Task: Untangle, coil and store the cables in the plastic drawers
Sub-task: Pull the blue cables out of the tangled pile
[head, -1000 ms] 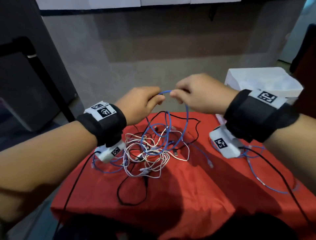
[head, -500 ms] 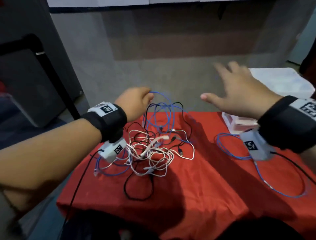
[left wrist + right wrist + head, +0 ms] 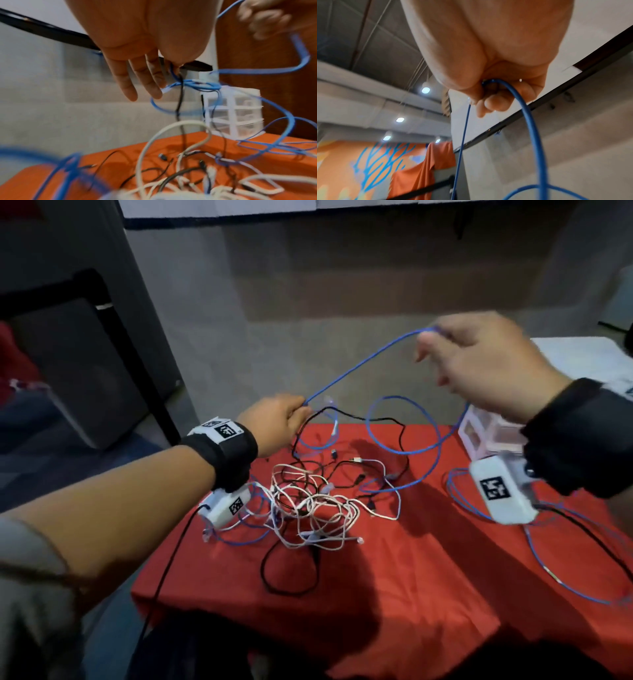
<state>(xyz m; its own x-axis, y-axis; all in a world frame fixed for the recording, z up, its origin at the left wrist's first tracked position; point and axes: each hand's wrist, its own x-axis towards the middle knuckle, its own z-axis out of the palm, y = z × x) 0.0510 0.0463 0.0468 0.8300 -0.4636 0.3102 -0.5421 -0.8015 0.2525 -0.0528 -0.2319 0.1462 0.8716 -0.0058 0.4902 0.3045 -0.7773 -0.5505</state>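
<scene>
A blue cable (image 3: 359,368) runs taut between my two hands above the table. My left hand (image 3: 301,412) pinches its lower end between thumb and forefinger, the other fingers (image 3: 137,81) straight; a black cable (image 3: 179,102) hangs from the same pinch. Higher and to the right, my right hand (image 3: 428,344) is blurred, with its fingers (image 3: 494,102) curled round the blue cable (image 3: 530,121). More loops of blue cable (image 3: 404,422) hang down to a tangle of white, black and blue cables (image 3: 315,501) on the red cloth. The plastic drawers (image 3: 486,436) stand at the back right, behind my right wrist.
The red cloth (image 3: 411,594) covers a small table with its far edge just behind the tangle. Another blue cable (image 3: 548,570) lies loose at the right. A dark chair frame (image 3: 130,344) stands at the left. A black wrist-camera lead (image 3: 164,570) hangs over the front left edge.
Half a second ago my right hand was open and held nothing. Now it grips the blue cable and has drawn it up and to the right, away from the left hand.
</scene>
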